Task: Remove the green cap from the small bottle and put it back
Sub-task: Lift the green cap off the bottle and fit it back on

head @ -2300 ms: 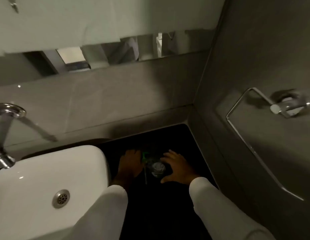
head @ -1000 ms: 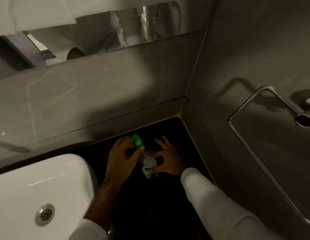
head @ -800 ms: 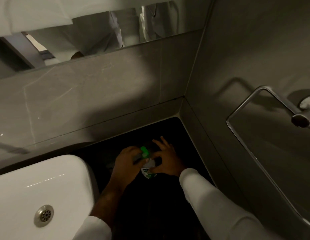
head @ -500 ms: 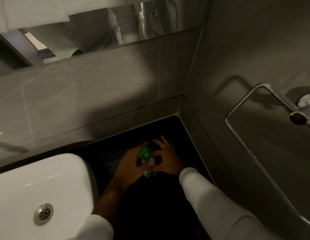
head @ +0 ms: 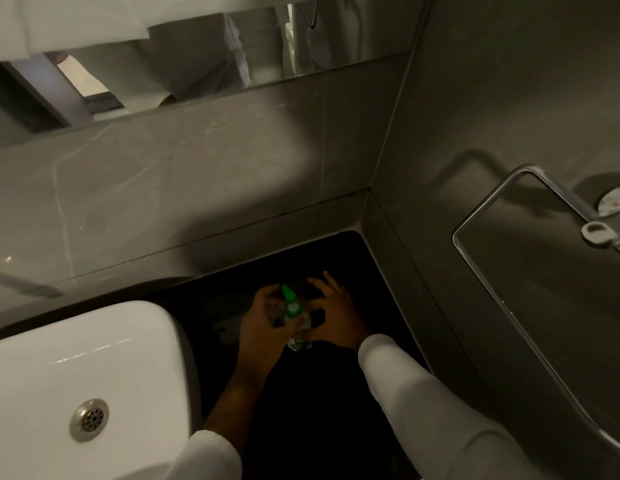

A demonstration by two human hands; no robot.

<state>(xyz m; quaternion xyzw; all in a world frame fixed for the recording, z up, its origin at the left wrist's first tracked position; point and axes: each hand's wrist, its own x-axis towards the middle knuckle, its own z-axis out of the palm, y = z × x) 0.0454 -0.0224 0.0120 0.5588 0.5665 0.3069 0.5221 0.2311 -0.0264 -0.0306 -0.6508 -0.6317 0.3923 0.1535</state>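
A small clear bottle (head: pixel 299 342) with a green-and-white label stands on the black countertop (head: pixel 336 427) between my hands. The green cap (head: pixel 290 303) sits over the bottle's top, tilted, its narrow tip pointing away from me. My left hand (head: pixel 263 327) pinches the cap from the left. My right hand (head: pixel 336 317) holds the bottle's upper body from the right, thumb and forefinger curled around it, the other fingers spread. The bottle's neck is hidden by the cap and fingers, so I cannot tell whether the cap is seated.
A white basin (head: pixel 83 386) with a metal drain (head: pixel 89 419) lies to the left. Grey tiled walls close the corner behind and to the right. A chrome towel bar (head: pixel 492 199) juts from the right wall. A mirror (head: pixel 197 53) runs along the top.
My left hand carried the green cap from up and left of the bottle back down onto its top. My right hand stayed on the bottle. The view shifted slightly.
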